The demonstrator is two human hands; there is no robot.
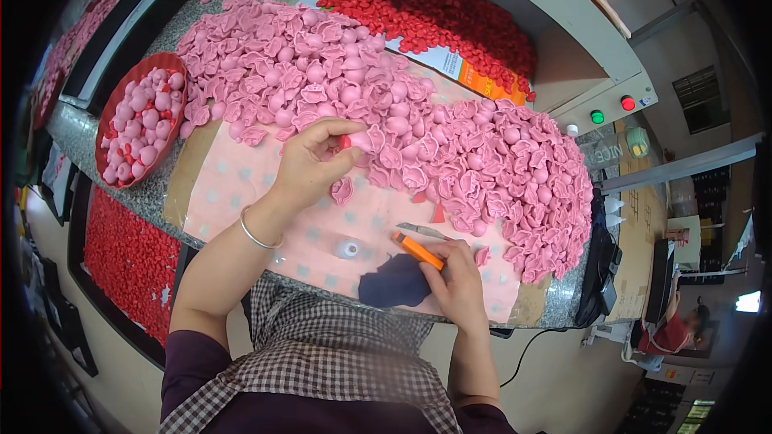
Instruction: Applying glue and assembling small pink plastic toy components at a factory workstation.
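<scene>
My left hand [310, 165] pinches a small pink rubber piece [359, 141] with a red tip at the near edge of a big heap of pink moulded pieces [450, 137]. A silver bangle sits on that wrist. My right hand [458, 277] rests lower right on the pink mat [257, 193], gripping an orange-handled utility knife [418, 249] whose blade points up and left. One loose pink piece [342, 190] lies just below my left hand. A dark blue cloth [394, 283] lies beside my right hand.
A red bowl [117, 108] at the left holds several trimmed pink pieces. Red pieces fill a box [438, 8] at the back and a bin [129, 261] under the counter. A small white cap [347, 250] lies on the mat. A machine panel carries green and red buttons [613, 109].
</scene>
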